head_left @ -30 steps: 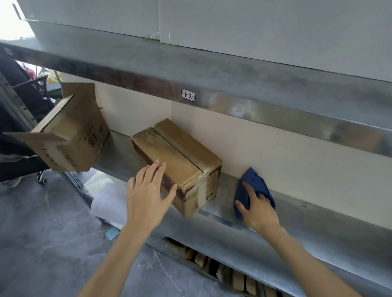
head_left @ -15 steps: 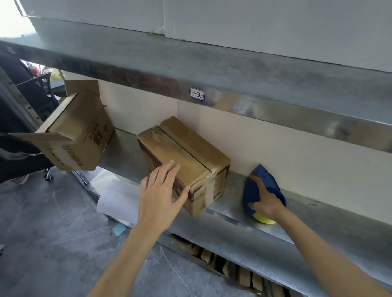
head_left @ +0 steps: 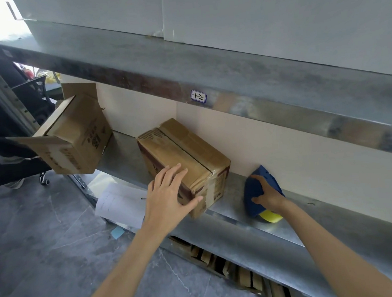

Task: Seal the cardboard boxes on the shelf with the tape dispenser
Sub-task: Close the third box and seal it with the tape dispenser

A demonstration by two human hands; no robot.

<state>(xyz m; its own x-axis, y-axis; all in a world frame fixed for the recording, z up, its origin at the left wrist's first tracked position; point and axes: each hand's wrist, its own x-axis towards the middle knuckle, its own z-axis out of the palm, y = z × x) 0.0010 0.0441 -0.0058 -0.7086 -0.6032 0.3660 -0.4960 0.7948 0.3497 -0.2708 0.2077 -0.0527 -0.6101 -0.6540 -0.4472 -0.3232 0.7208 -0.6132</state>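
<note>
Since a second ago, the left hand [head_left: 168, 198] is coming onto the closed box [head_left: 183, 154] and the right hand [head_left: 269, 197] is closing on the tape dispenser [head_left: 260, 187].
Left fingers are lying wide and flat over the box's near corner. Right fingers are wrapping the blue dispenser, which is sitting on the shelf [head_left: 231, 212] at the box's 3 o'clock. An open box [head_left: 75, 140] is overhanging at 9 o'clock.

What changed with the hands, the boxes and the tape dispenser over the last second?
The left hand moved forward onto the closed box, fingers flat on its top, thumb against the end face. The right hand, earlier just laid on the tape dispenser, closed round it; its yellow roll now shows underneath. The closed box and the open box at the left stayed where they were.
</note>
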